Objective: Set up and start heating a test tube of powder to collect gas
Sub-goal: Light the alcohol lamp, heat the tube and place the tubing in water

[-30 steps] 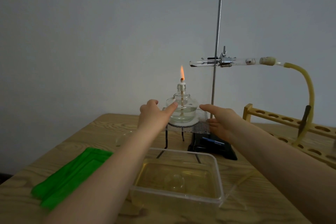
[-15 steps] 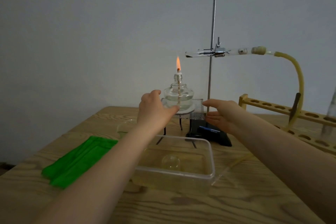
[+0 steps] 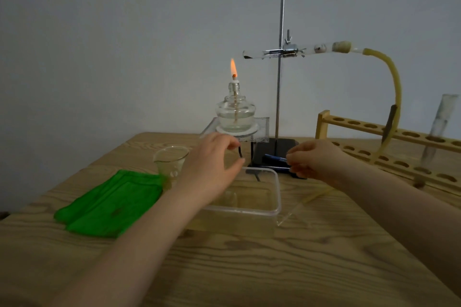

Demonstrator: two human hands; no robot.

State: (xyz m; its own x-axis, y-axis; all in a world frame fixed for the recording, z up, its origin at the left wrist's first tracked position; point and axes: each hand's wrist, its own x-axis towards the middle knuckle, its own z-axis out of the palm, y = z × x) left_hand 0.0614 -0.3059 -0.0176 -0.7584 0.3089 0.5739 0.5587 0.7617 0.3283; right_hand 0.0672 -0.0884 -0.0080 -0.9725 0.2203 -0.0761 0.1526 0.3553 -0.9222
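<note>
Table (image 3: 249, 269): pale grained wood, no legible writing anywhere.
Stand (image 3: 282, 82): thin metal rod, black base.
Test tube (image 3: 311, 48): clear glass — clamped near-horizontal, high right of the flame.
Lamp (image 3: 235, 113): rounded glass, lit, on wire mesh.
Left hand (image 3: 212, 162): fingers curved apart, holding nothing.
Right hand (image 3: 314, 159): fingers loosely curled — grip unclear.

You face a plain grey-white wall (image 3: 124, 32) from nine through three o'clock, unmarked and evenly, dimly lit. Below it, a light wooden table (image 3: 249, 269) with visible grain fills your view toward six o'clock.
</note>
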